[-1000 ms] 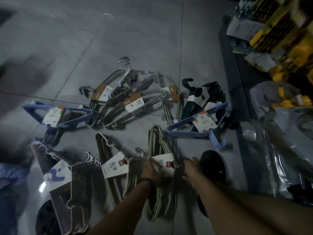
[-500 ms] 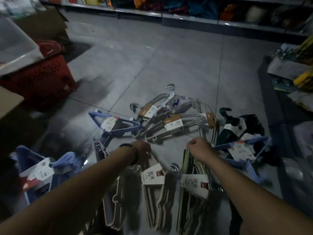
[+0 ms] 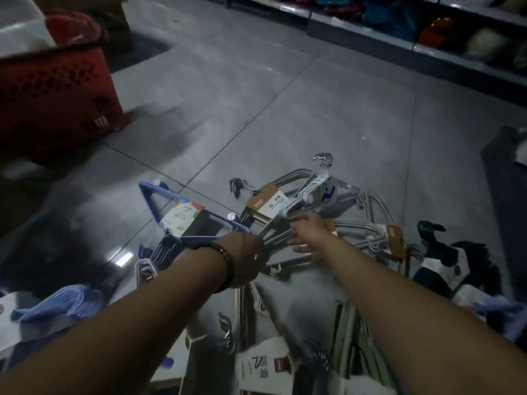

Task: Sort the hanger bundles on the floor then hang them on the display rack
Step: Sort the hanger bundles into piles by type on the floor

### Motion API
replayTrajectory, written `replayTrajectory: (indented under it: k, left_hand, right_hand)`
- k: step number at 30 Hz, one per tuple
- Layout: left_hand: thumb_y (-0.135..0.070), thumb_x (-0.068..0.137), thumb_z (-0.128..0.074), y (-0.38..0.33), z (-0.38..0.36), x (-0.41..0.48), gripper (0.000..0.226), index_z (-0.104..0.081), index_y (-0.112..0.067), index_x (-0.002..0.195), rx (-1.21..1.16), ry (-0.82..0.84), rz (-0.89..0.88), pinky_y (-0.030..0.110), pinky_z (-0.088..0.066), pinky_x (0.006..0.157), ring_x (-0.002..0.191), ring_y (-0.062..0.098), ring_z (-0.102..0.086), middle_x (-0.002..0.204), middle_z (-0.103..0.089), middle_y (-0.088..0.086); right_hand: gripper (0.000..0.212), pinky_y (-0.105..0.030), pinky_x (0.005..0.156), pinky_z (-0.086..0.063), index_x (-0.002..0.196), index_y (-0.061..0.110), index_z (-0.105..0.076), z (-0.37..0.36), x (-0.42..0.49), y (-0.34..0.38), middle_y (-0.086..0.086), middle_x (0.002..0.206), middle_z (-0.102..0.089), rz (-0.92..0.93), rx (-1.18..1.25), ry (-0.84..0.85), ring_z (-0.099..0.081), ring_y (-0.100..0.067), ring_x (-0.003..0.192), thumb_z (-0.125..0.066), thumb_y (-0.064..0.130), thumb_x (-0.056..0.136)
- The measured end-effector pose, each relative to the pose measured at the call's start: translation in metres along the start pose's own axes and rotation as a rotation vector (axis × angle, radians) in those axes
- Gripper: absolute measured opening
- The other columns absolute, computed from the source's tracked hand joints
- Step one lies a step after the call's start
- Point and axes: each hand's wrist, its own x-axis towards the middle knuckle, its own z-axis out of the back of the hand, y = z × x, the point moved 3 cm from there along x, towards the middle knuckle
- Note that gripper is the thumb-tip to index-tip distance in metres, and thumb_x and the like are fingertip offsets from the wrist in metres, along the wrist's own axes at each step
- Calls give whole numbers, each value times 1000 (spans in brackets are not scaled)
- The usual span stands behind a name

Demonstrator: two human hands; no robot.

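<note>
1. Where the bottom edge of the frame cuts them off, white-labelled hanger bundles [image 3: 265, 366] and a pale green bundle [image 3: 349, 332] lie on the floor [image 3: 285, 115] between the two forearms.
2. At the lower left lies a light blue bundle [image 3: 65, 307].
3. Mid-frame, the left hand [image 3: 245, 259], with a dark bracelet [image 3: 226, 266] at the wrist, sits at the near corner of a blue bundle [image 3: 182, 218]. Its fingers are hidden behind the back of the hand, so I cannot tell whether they grip anything.
4. Just right of it, the right hand [image 3: 310, 232] is blurred, its fingers loosely spread and stretched over the grey bundles [image 3: 266, 202] with brown labels. Whether it touches them is unclear.
5. Further right lies a dark green bundle [image 3: 427, 230].
6. Just beyond the right hand, a clear bundle [image 3: 322, 192] with a metal hook rests on the grey ones.
7. Farthest off, a red basket [image 3: 54, 92] stands at the upper left, and shelves [image 3: 427, 49] of goods run along the upper right.
</note>
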Motion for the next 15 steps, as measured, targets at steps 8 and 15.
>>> replayTrajectory:
  k: [8, 15]
  left_hand:
    - [-32, 105, -55, 9, 11, 8, 38, -49, -24, 142, -248, -14, 27, 38, -55, 102, 119, 19, -61, 134, -61, 4]
    - [-31, 103, -58, 2, 6, 6, 37, -53, -24, 139, -339, 14, 18, 38, -56, 100, 116, 19, -62, 132, -61, 3]
  right_hand:
    - [30, -41, 75, -58, 130, 12, -59, -49, 64, -1, -14, 127, -66, -241, 337, 132, -70, -33, 103, -58, 24, 102]
    - [30, -31, 63, -53, 101, 5, -64, -49, 64, 6, -10, 74, -71, -177, 418, -100, -66, -22, 66, -62, 35, 101]
